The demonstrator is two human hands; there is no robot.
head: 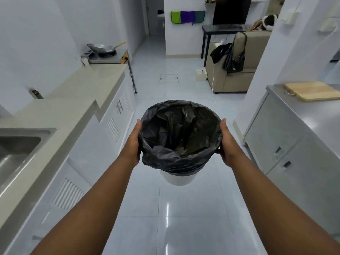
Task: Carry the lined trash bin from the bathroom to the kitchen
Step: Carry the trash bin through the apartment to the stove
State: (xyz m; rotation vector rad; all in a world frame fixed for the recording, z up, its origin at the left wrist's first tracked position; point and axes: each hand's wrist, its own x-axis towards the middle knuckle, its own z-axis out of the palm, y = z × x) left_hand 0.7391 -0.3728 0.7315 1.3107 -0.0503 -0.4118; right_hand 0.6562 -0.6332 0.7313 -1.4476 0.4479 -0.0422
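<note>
A small white trash bin [177, 179] hangs in the air in front of me above the tiled floor. A black plastic liner [165, 159] is folded over its rim and the inside looks empty. My left hand [132, 144] grips the bin's left side and my right hand [226, 144] grips its right side, thumbs lying along the rim. Both arms are stretched forward.
A beige counter [73, 100] with a steel sink [16, 150] runs along the left, a wok [102, 47] on a burner at its far end. A steel cabinet [294, 144] with a wooden cutting board [312, 91] stands right. Ahead are a sofa [237, 78], a bag [235, 59] and a TV [230, 11].
</note>
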